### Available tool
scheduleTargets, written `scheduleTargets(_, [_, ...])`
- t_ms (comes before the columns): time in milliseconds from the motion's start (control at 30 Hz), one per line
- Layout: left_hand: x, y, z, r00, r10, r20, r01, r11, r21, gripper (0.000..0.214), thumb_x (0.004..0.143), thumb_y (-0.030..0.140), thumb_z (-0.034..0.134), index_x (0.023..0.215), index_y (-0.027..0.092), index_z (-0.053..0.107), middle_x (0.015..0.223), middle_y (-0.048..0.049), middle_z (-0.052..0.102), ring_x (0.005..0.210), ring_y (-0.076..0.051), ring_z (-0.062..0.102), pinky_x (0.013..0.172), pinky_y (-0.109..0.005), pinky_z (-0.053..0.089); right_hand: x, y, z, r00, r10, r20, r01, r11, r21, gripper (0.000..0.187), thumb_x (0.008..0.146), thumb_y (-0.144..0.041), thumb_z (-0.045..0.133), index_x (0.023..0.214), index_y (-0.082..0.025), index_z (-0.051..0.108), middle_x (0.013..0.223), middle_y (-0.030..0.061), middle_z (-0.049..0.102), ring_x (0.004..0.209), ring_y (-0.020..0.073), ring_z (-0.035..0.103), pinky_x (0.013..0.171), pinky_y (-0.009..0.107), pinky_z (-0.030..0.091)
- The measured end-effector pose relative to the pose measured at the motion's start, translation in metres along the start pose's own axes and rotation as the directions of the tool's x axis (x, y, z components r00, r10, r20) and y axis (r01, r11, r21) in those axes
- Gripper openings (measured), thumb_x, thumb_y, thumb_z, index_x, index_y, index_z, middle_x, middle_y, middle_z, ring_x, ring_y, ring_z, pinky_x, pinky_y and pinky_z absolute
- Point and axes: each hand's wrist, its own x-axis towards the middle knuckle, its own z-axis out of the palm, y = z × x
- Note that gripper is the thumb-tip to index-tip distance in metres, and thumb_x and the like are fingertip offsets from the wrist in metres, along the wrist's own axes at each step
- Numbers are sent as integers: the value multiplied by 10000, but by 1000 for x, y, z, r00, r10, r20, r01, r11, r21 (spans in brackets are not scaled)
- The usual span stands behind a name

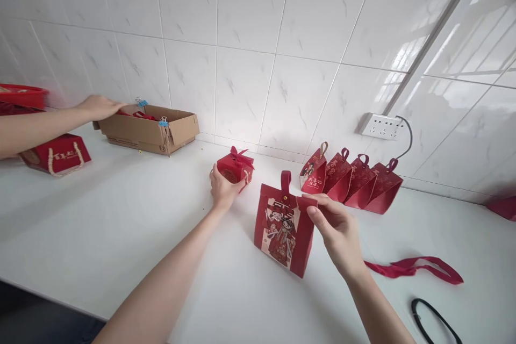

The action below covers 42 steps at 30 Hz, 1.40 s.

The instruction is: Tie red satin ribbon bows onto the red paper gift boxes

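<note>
My left hand (226,189) is closed around the front of a small red gift box (233,169) with a ribbon bow on top, at the middle of the table. Between thumb and fingers, my right hand (337,228) pinches the upper right corner of a red gift bag (282,231). That bag has a strap loop on top and a printed picture of a couple on its front. It is tilted a little, and whether its base touches the table I cannot tell.
Several red gift bags (338,174) stand along the wall at right. A red ribbon (419,267) and black loop (435,320) lie nearer. At left, another person's hand (100,107) reaches to a cardboard box (141,133), beside a red rope-handled box (66,155). A socket strip (382,126) is on the wall.
</note>
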Motion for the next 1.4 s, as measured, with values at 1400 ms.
scheduleTargets(1400, [-83, 16, 10, 537, 841, 59, -572, 414, -708, 984, 514, 255, 617, 1391, 313, 177, 1231, -127, 374, 1104, -362, 454, 804, -487, 507, 65, 88, -226, 447, -157, -881, -529, 747, -402, 189, 745, -132, 497, 713, -246, 349, 935, 122, 559, 1015, 301, 545, 899, 422, 405])
